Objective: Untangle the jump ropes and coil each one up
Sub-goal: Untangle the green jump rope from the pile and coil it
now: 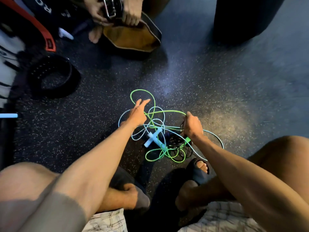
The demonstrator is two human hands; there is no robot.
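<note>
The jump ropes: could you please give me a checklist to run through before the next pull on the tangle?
1. Right hand grips the green rope: ok.
2. Left hand free, fingers straight over the green loop: ok.
3. Green rope clear of the light blue rope and black rope: not ok, all three cross.
4. Light blue handles free of loops: cannot tell.
5. Sandal off the ropes: cannot tell, its toe lies close to the light blue rope.
</note>
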